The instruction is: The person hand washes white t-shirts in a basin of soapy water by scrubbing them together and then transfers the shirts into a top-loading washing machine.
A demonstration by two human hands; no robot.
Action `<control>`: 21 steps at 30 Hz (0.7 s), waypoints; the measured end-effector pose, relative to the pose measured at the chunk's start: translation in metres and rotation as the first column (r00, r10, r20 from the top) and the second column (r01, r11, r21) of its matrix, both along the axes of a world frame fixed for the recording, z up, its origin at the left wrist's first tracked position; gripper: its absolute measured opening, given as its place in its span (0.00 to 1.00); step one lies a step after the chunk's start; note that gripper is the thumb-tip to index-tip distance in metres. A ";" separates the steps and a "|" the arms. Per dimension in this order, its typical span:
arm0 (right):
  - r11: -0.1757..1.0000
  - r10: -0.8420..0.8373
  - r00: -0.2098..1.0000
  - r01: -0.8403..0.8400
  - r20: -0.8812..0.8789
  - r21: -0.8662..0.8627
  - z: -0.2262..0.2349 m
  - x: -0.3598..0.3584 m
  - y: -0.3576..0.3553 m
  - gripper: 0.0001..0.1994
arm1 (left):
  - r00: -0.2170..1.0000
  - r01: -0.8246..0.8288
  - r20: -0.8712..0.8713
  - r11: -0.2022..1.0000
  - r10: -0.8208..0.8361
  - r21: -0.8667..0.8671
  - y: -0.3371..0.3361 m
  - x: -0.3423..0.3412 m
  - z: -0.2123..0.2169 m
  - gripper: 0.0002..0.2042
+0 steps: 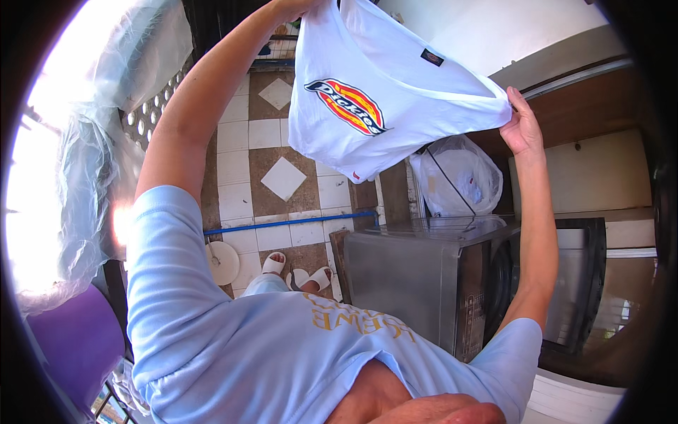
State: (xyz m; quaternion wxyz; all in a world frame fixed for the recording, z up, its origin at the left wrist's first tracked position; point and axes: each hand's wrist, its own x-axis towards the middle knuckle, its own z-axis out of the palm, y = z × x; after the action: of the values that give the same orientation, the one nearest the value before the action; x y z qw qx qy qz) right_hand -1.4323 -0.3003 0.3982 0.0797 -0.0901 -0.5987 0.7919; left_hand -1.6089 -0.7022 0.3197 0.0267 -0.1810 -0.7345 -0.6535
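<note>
A white shirt with a red, yellow and black printed logo hangs stretched between my raised hands. A small dark label shows inside its wide neck opening. At the top edge of the view, my left hand is partly cut off, closed at the shirt's upper left part. My right hand pinches the shirt's right corner between thumb and fingers. The cloth sags lower on the left, and its bottom edge hangs in loose folds above the floor.
A dark grey front-loading washing machine stands low at the right, with a clear plastic bag behind it. A blue pole crosses above the tiled floor. Plastic sheeting and a purple object are at the left.
</note>
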 end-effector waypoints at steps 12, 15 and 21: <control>0.992 0.025 0.995 -0.037 -0.094 -0.119 0.021 0.000 0.018 0.48 | 0.987 -0.001 0.159 0.974 -0.036 0.228 0.017 -0.016 -0.006 0.15; 0.982 0.110 0.984 -0.130 -0.142 -0.139 0.023 0.002 0.009 0.45 | 0.990 -0.041 0.141 0.963 0.002 0.267 0.022 -0.027 -0.012 0.14; 0.981 0.168 0.980 -0.176 -0.103 -0.078 0.030 0.022 -0.011 0.31 | 0.985 -0.021 0.165 0.916 -0.049 0.400 0.039 -0.019 -0.002 0.14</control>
State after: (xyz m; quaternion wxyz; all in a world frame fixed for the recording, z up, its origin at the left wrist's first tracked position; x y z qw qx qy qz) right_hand -1.4102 -0.3117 0.4282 0.0358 -0.0030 -0.5649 0.8244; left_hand -1.6276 -0.6632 0.3180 -0.0050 -0.1198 -0.5835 -0.8032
